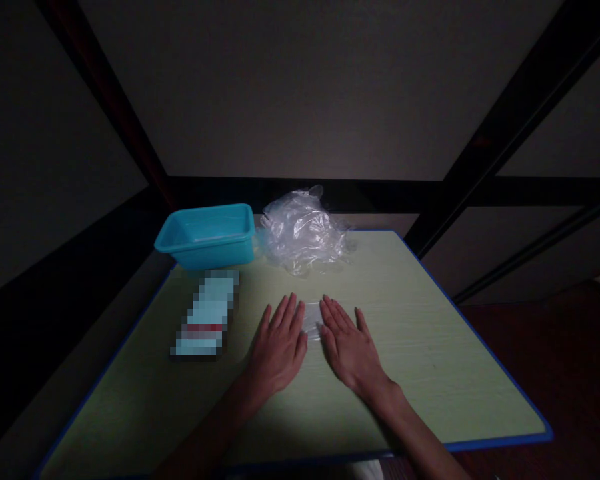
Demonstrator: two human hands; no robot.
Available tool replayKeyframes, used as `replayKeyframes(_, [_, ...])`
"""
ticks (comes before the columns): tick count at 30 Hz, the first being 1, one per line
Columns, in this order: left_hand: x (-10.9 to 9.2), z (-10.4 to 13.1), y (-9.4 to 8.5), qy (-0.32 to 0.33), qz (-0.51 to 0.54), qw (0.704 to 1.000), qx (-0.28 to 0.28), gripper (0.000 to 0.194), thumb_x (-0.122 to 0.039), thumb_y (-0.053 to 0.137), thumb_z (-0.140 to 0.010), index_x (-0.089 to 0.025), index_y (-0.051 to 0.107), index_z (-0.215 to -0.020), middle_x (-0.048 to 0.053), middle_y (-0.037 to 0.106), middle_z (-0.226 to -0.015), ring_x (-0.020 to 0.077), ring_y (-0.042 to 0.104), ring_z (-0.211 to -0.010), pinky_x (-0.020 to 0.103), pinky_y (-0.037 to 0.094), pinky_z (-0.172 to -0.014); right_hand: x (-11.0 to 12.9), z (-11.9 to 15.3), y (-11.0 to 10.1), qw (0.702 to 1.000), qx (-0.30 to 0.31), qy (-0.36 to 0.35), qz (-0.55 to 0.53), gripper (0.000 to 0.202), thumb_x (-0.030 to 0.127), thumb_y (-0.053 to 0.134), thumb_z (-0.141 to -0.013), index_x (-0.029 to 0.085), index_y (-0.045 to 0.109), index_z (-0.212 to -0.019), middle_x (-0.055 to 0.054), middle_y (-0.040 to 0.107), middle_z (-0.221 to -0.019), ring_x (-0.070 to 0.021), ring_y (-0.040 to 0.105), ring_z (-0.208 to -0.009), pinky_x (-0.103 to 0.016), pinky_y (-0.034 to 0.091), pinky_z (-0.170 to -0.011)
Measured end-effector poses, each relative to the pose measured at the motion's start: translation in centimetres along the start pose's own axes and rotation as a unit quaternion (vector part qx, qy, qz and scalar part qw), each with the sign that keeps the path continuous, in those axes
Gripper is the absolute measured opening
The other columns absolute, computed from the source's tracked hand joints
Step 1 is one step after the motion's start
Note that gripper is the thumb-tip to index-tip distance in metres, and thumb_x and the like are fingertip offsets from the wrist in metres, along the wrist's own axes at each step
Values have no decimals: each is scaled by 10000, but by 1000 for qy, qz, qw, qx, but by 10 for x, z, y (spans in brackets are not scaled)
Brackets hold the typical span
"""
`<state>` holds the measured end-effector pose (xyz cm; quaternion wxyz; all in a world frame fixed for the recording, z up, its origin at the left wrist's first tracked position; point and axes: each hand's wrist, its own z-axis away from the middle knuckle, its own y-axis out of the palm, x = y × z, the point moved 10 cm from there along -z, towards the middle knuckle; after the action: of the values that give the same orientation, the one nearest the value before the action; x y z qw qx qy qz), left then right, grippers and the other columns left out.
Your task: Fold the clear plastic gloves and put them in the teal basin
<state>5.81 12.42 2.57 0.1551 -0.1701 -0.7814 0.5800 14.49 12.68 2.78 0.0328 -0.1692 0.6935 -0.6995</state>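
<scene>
A small piece of clear plastic point(313, 319), perhaps a folded bag, lies flat on the table point(430, 373). My left hand point(279, 340) rests palm down over its left side, fingers stretched out. From the other side, my right hand point(350, 343) lies flat in the same way, its fingers extended along the right edge of the plastic. Between the two hands only a narrow strip of the plastic shows; how far it reaches under the palms is hidden. Neither hand grips anything.
Behind my hands sits a crumpled heap of clear plastic bags point(305, 233). A turquoise plastic basin point(213, 257) stands at the back left. Nearer, a pixelated phone-like slab point(207, 313) lies on the table. Dark-framed wall panels point(300, 100) rise behind the table.
</scene>
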Motion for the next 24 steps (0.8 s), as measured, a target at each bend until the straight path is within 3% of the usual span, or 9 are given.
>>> replayKeyframes(9, [1, 0, -1, 2, 8, 1000, -7, 494, -199, 263, -898, -118, 377, -1371, 112, 383, -1437, 235, 304, -1336, 458, 268, -1062, -1, 0, -2, 1000, -25, 14, -1, 502, 286, 277, -931, 125, 313, -1405, -79, 300, -1462, -205, 290, -1347, -507, 204, -1085])
replayKeyframes(24, [4, -3, -1, -29, 2, 999, 13, 486, -309, 284, -935, -68, 418, -1335, 133, 392, -1421, 224, 348, -1319, 426, 295, -1059, 1, -1, -1, 1000, 3, 10, -2, 594, 408, 350, -912, 98, 282, -1414, -100, 258, -1472, -238, 271, -1353, -539, 182, -1078])
